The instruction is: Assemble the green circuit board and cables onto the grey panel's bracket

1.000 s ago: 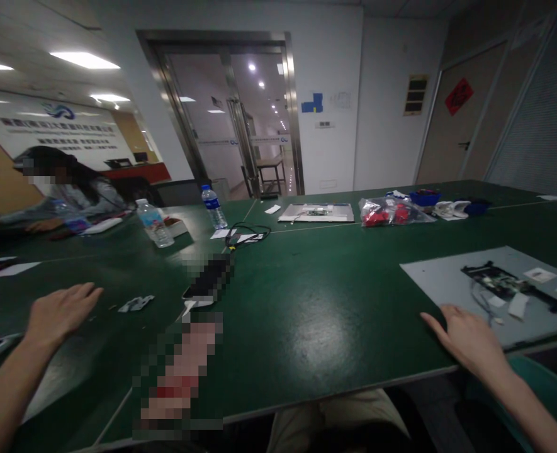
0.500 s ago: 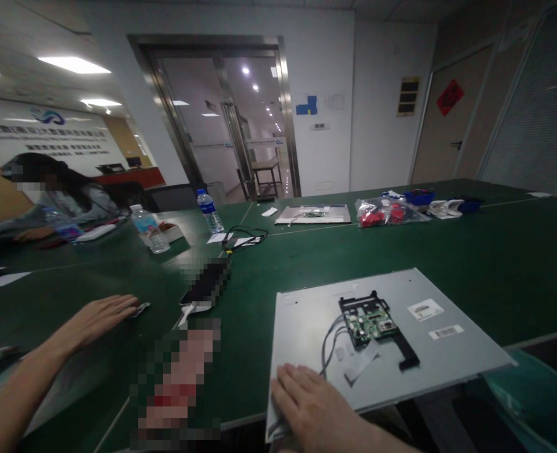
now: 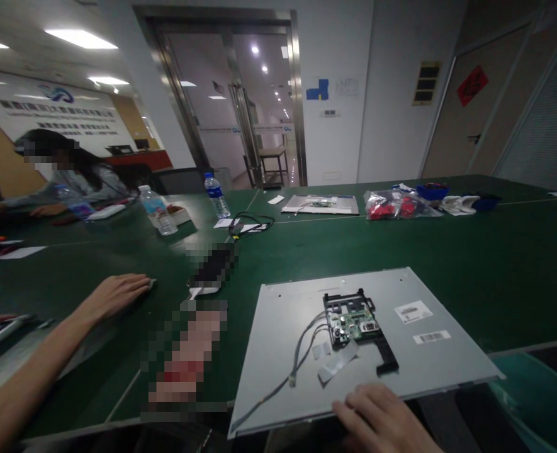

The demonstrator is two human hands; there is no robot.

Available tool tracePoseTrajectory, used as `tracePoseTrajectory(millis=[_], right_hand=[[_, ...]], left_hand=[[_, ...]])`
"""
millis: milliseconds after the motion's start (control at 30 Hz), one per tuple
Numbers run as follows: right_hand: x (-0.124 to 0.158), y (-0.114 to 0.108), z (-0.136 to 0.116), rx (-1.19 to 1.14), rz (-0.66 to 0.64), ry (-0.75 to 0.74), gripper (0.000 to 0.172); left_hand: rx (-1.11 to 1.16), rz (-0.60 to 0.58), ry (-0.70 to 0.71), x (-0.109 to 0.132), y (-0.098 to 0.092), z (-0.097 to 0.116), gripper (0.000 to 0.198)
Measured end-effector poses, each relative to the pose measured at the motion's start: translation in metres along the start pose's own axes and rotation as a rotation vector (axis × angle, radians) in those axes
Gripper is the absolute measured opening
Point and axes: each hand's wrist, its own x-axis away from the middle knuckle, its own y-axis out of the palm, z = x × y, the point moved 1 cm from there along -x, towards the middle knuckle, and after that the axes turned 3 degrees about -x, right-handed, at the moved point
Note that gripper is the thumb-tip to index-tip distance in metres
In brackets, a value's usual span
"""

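A flat grey display panel lies at the near table edge, its near side jutting past it. My right hand is closed on its near edge, fingertips on the back face; the thumb is hidden. A black plastic bracket with a green circuit board is mounted mid-panel. From it a grey cable runs to the near left corner, beside strips of silvery tape. Two labels are on the right part. My left hand does not show. The bare arm at left appears to be a neighbour's, its hand over a small silvery piece.
A pixelated dark device and a pixelated reddish item lie left of the panel. Farther back are water bottles, a black cable, another panel and a bag with red items. A teal chair stands right.
My right hand has moved from the panel's near left corner rightward along its near edge. The panel has shifted left, and the loose cable now lies exposed. The view has tilted slightly down.
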Motion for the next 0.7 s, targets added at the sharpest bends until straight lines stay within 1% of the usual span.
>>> tracePoseTrajectory(millis=[33,133,200,267,333,367,400,433,467,500,533,567,600,633,667,700], right_hand=[[0.003,-0.008,0.006,0.030,0.005,0.050,0.029],[0.008,-0.028,0.017,0.076,-0.024,0.118,0.033],[0.009,-0.035,0.021,0.069,-0.031,0.145,0.032],[0.009,-0.037,0.024,0.038,-0.021,0.181,0.028],[0.010,-0.035,0.026,-0.006,-0.017,0.209,0.021],[0.010,-0.033,0.026,-0.026,-0.021,0.215,0.017],[0.011,-0.030,0.027,-0.043,-0.024,0.218,0.014],[0.012,-0.027,0.028,-0.055,-0.027,0.218,0.012],[0.012,-0.024,0.029,-0.066,-0.032,0.215,0.011],[0.013,-0.022,0.030,-0.073,-0.036,0.210,0.010],[0.014,-0.019,0.031,-0.079,-0.038,0.203,0.010],[0.014,-0.017,0.032,-0.085,-0.043,0.196,0.011],[0.014,-0.015,0.033,-0.092,-0.050,0.191,0.012],[0.014,-0.013,0.034,-0.100,-0.058,0.187,0.012],[0.014,-0.012,0.035,-0.110,-0.067,0.184,0.012],[0.013,-0.011,0.036,-0.120,-0.078,0.180,0.012]], left_hand=[[0.008,0.038,-0.038,-0.001,-0.005,0.004,0.057],[0.041,0.129,-0.126,-0.003,-0.024,0.018,0.066],[0.073,0.163,-0.158,-0.005,-0.041,0.027,0.063],[0.110,0.185,-0.173,-0.006,-0.061,0.034,0.059],[0.147,0.195,-0.175,-0.008,-0.083,0.044,0.059],[0.165,0.198,-0.173,-0.011,-0.092,0.053,0.063],[0.184,0.196,-0.167,-0.015,-0.100,0.068,0.065],[0.202,0.194,-0.154,-0.021,-0.105,0.090,0.063],[0.234,0.186,-0.138,-0.029,-0.106,0.119,0.050],[0.267,0.177,-0.107,-0.039,-0.105,0.155,0.043],[0.304,0.169,-0.070,-0.050,-0.101,0.198,0.041],[0.406,0.235,-0.087,-0.062,-0.095,0.243,0.041],[0.491,0.315,-0.108,-0.073,-0.088,0.289,0.056],[0.520,0.319,-0.071,-0.084,-0.080,0.333,0.059],[0.535,0.319,-0.042,-0.093,-0.073,0.371,0.049],[0.548,0.325,-0.022,-0.100,-0.068,0.403,0.035]])
